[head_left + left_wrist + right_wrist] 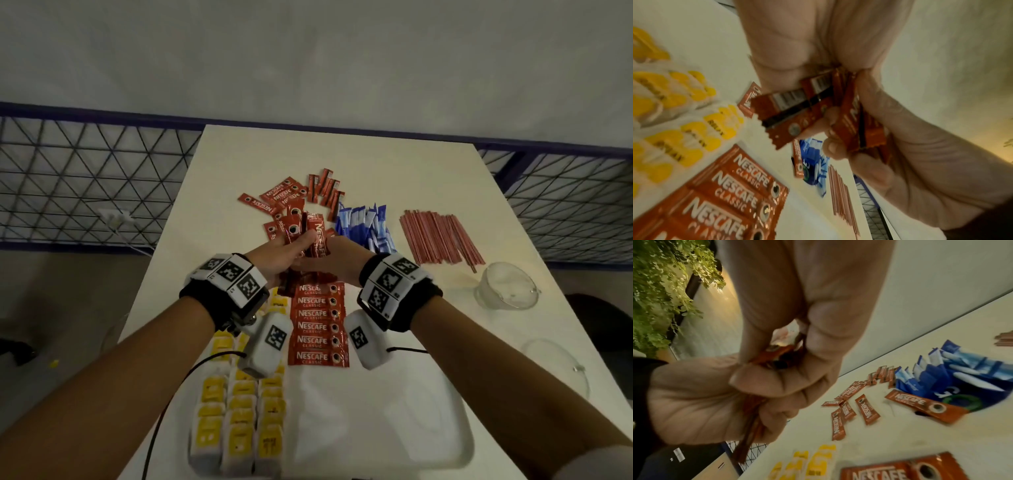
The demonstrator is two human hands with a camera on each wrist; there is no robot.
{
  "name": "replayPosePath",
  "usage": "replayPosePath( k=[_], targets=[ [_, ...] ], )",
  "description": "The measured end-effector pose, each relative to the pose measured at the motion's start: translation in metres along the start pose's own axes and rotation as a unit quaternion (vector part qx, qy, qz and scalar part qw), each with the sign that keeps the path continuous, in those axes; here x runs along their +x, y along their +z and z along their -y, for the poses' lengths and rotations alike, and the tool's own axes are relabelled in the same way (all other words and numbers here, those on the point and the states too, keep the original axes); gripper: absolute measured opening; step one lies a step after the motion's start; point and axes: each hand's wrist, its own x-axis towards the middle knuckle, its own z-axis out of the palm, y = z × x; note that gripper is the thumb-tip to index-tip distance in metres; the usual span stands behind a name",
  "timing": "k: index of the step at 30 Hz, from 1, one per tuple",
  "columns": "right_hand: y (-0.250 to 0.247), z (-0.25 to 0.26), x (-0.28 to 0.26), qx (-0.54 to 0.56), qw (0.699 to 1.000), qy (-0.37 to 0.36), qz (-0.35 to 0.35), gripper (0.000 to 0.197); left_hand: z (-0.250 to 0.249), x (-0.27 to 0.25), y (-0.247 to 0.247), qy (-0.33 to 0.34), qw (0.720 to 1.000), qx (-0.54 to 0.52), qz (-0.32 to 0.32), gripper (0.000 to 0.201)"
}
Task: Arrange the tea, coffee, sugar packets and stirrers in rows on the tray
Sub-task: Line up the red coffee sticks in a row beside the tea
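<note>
1. Head view: both hands meet over the far end of the white plastic tray (455, 455), gripping one bunch of red Nescafé coffee stick packets (310, 236) between them. The left hand (284, 257) has fingers and thumb curled round the bunch, and the right hand (337, 260) pinches the same bunch from the other side.
2. The bunch stands roughly upright, its long axis running from the hands up and away. The column of red coffee packets already laid flat on the tray (318, 325) lies directly below and toward the person, each packet lengthwise across the tray. By my reading, the held packets must be turned crosswise and brought down and nearer to extend that column; neither hand looks nearer to it.
3. Rows of yellow-and-white tea bags (239, 421) fill the tray's left side, just beside the coffee column. The tray's right part is bare.
4. On the white desk (239, 150) beyond the hands lie loose red coffee packets (274, 198), a heap of blue-and-white sugar sachets (370, 226) and a bundle of thin red stirrers (438, 240), all off the tray.
5. Two clear glass cups stand right of the tray, the farther cup (507, 287) near the stirrers, the nearer cup (561, 370) at the desk's edge. Nothing blocks the way down to the coffee column.
</note>
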Motion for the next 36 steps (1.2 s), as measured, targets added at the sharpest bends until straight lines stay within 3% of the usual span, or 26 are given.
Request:
replayPosePath(
  k=[3,5,9,13,21,27,36],
  targets=[
    [0.000,-0.013,-0.013,-0.028,0.999,0.037,-0.005,0.044,0.000,-0.014,0.019,-0.007,1.000,0.007,-0.016,0.084],
    [0.001,-0.023,-0.017,0.052,0.997,0.059,0.015,0.040,0.003,-0.014,0.026,0.002,1.000,-0.015,-0.019,0.055],
    [-0.002,-0.036,-0.031,0.258,0.963,0.064,0.053,0.018,0.010,-0.015,0.031,0.027,0.998,-0.058,-0.024,0.037],
    [-0.008,-0.049,-0.040,0.268,0.960,0.048,0.060,0.014,0.016,-0.021,0.030,0.027,0.993,-0.112,-0.027,0.013],
    [-0.012,-0.059,-0.047,0.155,0.980,0.020,0.125,0.026,0.034,-0.035,0.030,0.008,0.985,-0.158,-0.073,0.033],
    [-0.004,-0.061,-0.052,0.168,0.969,0.017,0.178,0.019,0.047,-0.047,0.035,0.016,0.992,-0.090,-0.088,0.037],
    [0.012,-0.079,-0.061,0.232,0.963,0.039,0.128,0.017,0.060,-0.060,0.034,-0.007,0.993,0.021,-0.114,0.043]
  ],
)
